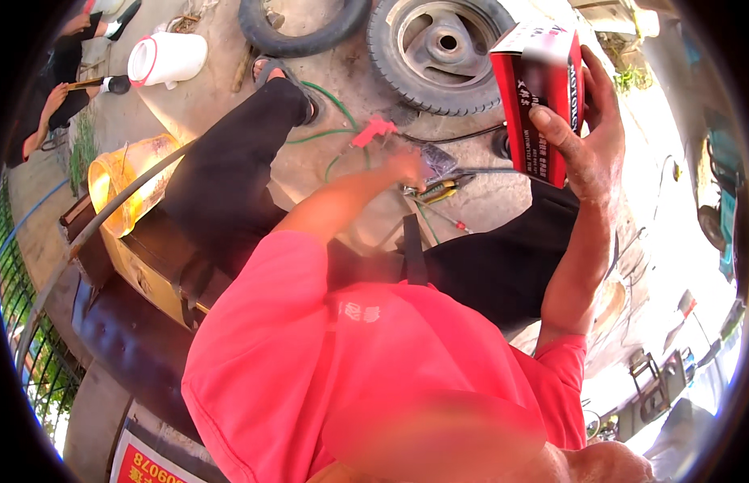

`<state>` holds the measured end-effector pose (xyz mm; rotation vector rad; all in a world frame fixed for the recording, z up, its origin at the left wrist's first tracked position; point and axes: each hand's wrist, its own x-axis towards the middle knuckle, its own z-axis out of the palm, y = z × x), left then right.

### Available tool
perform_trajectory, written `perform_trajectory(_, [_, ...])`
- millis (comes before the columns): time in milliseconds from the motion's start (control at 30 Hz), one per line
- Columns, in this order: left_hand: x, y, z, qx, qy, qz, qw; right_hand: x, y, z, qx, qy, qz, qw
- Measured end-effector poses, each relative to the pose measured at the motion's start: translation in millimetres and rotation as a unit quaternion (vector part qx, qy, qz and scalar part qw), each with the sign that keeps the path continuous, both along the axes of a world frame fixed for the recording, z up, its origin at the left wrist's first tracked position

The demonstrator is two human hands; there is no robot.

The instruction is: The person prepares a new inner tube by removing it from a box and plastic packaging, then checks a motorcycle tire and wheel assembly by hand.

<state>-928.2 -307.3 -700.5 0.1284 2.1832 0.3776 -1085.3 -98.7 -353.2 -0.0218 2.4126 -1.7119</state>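
My right hand (582,145) grips a red, black and white printed cardboard box (535,113) at the upper right, fingers behind it and thumb on its front. My left hand (403,167) reaches down at the centre, blurred by motion, over a dark, shiny bundle (437,160) that I cannot make out; its fingers are unclear. Beside it lie yellow-and-black handled tools (439,191). A red tool (371,131) lies among green hoses (334,100) on the concrete.
A tyre on a rim (429,84) and an inner tube (298,42) lie ahead. A yellow bucket (109,181) and a white container (167,58) stand left. Another person (49,121) is at far left. A fence (32,370) runs along the left rim.
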Motion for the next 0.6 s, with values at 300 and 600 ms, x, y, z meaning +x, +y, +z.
perform_trajectory(300, [-119,-95,165,0.113,-0.274,0.147,0.944,11,35,-26,0.199,0.029,-0.008,0.98])
perform_trajectory(600, [-122,-161,288,0.542,-0.153,0.357,0.745,53,-16,-47,0.199,0.009,0.18,0.963])
